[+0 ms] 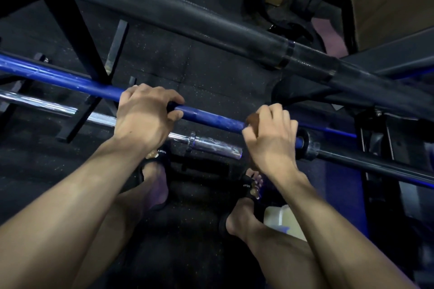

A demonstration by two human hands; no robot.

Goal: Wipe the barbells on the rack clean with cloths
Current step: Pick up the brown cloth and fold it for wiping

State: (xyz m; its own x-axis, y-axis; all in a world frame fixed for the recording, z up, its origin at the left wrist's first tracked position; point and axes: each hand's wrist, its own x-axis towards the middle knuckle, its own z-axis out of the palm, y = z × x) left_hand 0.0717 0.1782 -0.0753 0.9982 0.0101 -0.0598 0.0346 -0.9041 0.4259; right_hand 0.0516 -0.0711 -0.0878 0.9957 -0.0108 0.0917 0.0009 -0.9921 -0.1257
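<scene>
We have the blue barbell (206, 115) right under us, lying across the rack (77, 37) with its long axis running from upper left down to lower right, where it meets a black collar (307, 145). Our right hand (270, 136) is clenched around the shaft near that collar, and a brown cloth (253, 121) is bunched inside the grip, pressed onto the blue paint. Our left hand (143, 115) grasps the same bar further left, fingers curled over the top, thumb underneath, and we judge it is steadying the bar.

So here is the relation that matters: the unwiped run of blue shaft between the 2 hands lies to the left of the cloth hand, along the bar's own line. We reckon the next stroke has to slide along that axis, toward the left hand or back to the collar, and the right hand is the one placed to do it. The paint there looks scuffed and chipped, so the cloth may drag.

Moving outward, a chrome barbell (211, 145) sits just below the blue one, its sleeve end pointing right, untouched. Above, a thick black barbell (187, 19) crosses on a steeper diagonal. Beneath everything we see speckled rubber floor (211, 65) and our sandalled feet (155, 185), with a pale container (281, 220) beside the right foot.
</scene>
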